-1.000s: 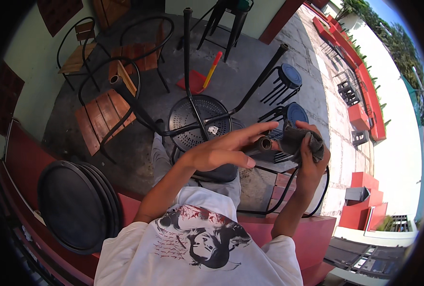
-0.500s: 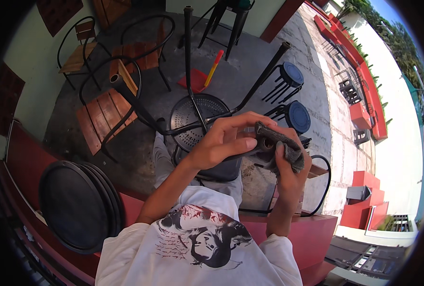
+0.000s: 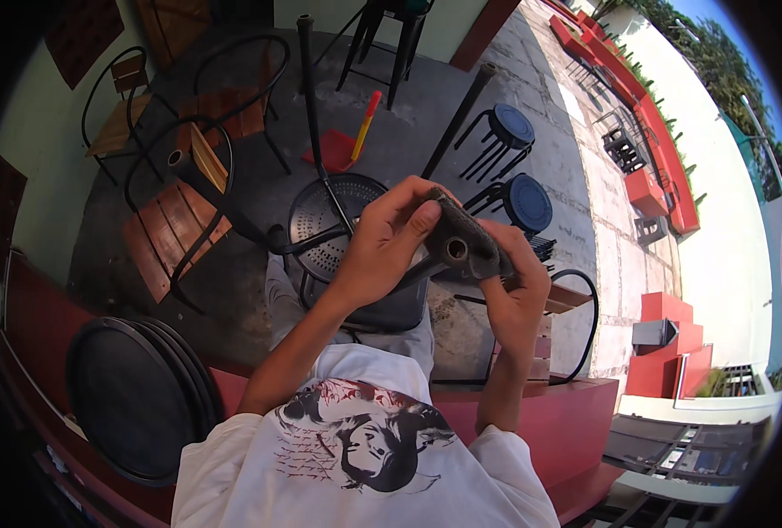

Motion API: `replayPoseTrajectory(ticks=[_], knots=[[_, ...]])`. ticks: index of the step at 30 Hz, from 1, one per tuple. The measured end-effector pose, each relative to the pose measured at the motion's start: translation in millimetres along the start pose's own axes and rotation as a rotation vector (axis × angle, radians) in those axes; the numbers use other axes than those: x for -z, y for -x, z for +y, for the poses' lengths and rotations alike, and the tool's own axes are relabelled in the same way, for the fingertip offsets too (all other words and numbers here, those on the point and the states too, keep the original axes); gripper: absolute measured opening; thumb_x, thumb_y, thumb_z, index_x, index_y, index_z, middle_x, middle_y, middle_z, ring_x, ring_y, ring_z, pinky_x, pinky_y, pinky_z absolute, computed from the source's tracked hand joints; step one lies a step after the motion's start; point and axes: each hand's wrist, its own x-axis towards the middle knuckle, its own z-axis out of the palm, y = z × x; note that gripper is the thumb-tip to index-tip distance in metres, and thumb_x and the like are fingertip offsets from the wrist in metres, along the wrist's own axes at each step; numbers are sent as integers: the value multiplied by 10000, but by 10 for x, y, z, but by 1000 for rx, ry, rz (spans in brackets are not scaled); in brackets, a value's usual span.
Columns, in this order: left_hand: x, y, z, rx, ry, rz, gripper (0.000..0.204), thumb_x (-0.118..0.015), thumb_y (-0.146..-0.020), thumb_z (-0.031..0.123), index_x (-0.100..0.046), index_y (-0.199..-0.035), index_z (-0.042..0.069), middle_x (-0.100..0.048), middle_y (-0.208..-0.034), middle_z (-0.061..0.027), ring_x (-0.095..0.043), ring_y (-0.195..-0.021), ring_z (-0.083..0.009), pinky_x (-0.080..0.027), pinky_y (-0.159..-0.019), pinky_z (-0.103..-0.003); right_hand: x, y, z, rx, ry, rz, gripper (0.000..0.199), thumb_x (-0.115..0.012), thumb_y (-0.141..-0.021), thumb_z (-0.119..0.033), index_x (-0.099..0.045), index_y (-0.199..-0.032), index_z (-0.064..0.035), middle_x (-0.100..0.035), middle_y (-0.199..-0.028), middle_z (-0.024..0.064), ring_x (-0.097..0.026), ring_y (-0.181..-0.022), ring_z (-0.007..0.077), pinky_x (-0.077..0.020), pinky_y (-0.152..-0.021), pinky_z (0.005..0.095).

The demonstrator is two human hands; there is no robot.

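Note:
A dark grey cloth [image 3: 488, 255] is wrapped around the far side of an open tube end [image 3: 455, 250], the near leg end of an upturned black metal stool. My left hand [image 3: 389, 236] pinches the cloth's left end between thumb and fingers. At its other end my right hand [image 3: 516, 295] is closed on the cloth, thumb underneath. The stool's round perforated seat [image 3: 320, 231] faces down below my hands, partly hidden by the left one. Its other legs [image 3: 310, 97] point up and away from me. Beneath it is a dark flat square surface [image 3: 382, 310].
Wooden-slat chairs [image 3: 178, 233] stand at the left. A red dustpan [image 3: 331, 150] with a yellow handle lies beyond the stool. Two blue-topped stools [image 3: 526, 203] are at the right. Black round discs [image 3: 131, 400] lean at the lower left, by the red ledge [image 3: 545, 427].
My left hand has taken hold of the cloth's left end. The cloth, bunched mostly in my right hand before, is now stretched behind the tube end. The view has shifted slightly.

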Motion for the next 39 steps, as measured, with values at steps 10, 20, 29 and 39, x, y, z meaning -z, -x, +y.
replayPoseTrajectory(ticks=[10, 20, 29, 39], knots=[[-190, 268, 189, -124, -151, 155, 201, -562, -1003, 157, -600, -1098, -16, -610, -982, -49, -575, -916, -105, -462, -839, -254, 34, 257, -203, -91, -326, -25, 706, -543, -665, 6, -525, -1365, 93, -659, -1205, 182, -635, -1124, 195, -465, -995, 305], [-136, 598, 143, -190, -261, 159, 579, -610, -744, 188, -599, -1244, -104, -529, -1240, -221, -549, -1155, -303, -410, -1029, -373, -47, 8, 162, -13, -475, -168, 608, -747, -738, -77, -584, -1305, 71, -587, -1130, 116, -583, -1054, 185, -462, -933, 305], [1, 647, 177, -263, -393, 103, 635, -621, -740, 222, -576, -1256, -146, -582, -1187, -251, -605, -1065, -319, -457, -950, -365, -573, -14, -150, -55, -462, -34, 407, -787, -761, -29, -592, -1115, 20, -555, -1095, 88, -568, -1000, 148, -439, -886, 244], [72, 778, 14, -5, 26, 357, 559, -605, -708, 189, -560, -1213, -47, -601, -1155, -135, -584, -1098, -239, -395, -1023, -348, -662, -204, -151, -75, -272, 50, 141, -703, -766, -10, -570, -723, 11, -569, -696, 49, -525, -607, 90, -396, -555, 235]])
